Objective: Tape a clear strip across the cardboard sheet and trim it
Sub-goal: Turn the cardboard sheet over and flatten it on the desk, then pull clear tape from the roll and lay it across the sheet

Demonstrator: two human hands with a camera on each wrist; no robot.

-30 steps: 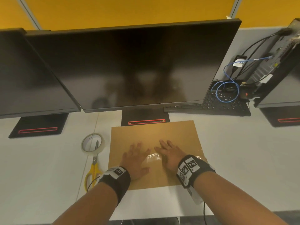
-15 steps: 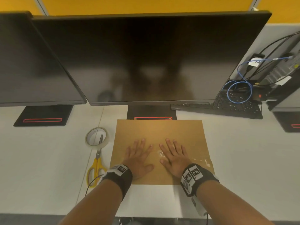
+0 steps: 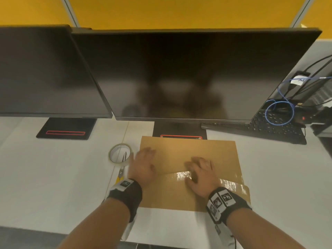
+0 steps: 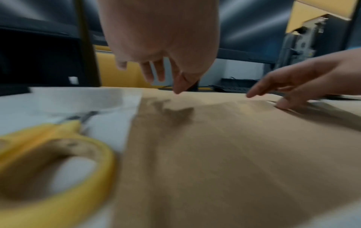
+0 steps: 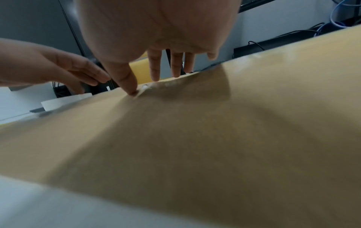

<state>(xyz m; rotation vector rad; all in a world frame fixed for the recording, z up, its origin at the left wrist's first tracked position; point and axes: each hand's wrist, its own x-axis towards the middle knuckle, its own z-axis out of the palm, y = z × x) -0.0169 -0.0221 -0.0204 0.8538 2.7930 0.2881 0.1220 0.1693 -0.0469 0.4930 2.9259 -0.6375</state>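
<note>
since half a second ago the left hand has slid left off the middle of the cardboard sheet toward its left edge, while the right hand stays pressed on the clear strip; to my eye the smoothing is ending and the trim is next. in the head view the sheet lies flat on the white desk near the monitor base, the strip running left to right under the right palm and glinting past the right edge, and both hands are spread, gripping nothing. the tape roll and yellow scissors sit just left of the sheet. the left wrist view adds what the head hides: the left fingers hover above the sheet, the scissors' handle close by. the right wrist view shows the right thumb tip touching the sheet.
</note>
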